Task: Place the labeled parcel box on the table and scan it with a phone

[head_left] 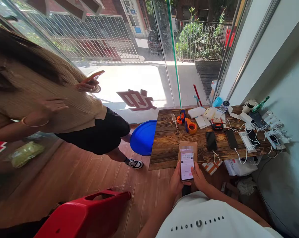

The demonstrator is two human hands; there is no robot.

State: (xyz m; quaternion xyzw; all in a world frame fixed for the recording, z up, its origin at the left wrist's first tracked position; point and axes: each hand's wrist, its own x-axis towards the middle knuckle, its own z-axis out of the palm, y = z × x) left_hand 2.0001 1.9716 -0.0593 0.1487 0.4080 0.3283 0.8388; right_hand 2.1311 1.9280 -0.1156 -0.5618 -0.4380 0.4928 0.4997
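Pink-screened phone (187,164) gripped in my left hand (176,181) and right hand (198,177) over the table's (169,142) near edge; I'm mid-reading, thumb input likely next.

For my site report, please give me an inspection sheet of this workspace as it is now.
Surface: wooden table, mostly covered on its right half.
Job's things: lit phone over a brown parcel.
Clutter: orange tape dispenser, knife, two dark phones, small boxes.
Hands: left hand and right hand both hold the phone.
Cables: white charging cables tangled at the right end.
Surroundings: another person standing left with a phone, blue tub, red stool, glass front.
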